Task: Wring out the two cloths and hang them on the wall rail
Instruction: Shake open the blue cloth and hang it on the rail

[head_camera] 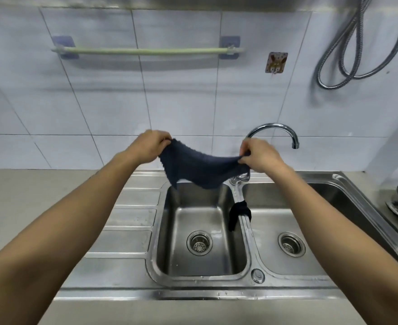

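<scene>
I am standing at a steel double sink (153,266), arms stretched forward. My left hand (150,146) pinches one top corner of a dark blue cloth (198,168), and my right hand (259,156) pinches the opposite corner. Both hands are clenched on the fabric, fingers and thumbs curled over its edge. The cloth is spread between them and sags in the middle, held above the left basin, probably so that any drips fall into the sink and not onto the desk (17,195).

I seem to be opening the cloth flat so it will drape evenly over the wall rail (146,51). That rail is a pale green bar fixed to the white tiles, above and a little left of my hands, and nothing hangs on it yet.

The second cloth (238,213), black and bunched, is draped over the ridge dividing the two basins, one end dangling into the left basin. It rests there untouched, likely waiting its turn.

A chrome tap (275,129) curves behind my right hand. A metal hose (357,43) loops on the wall at upper right.
</scene>
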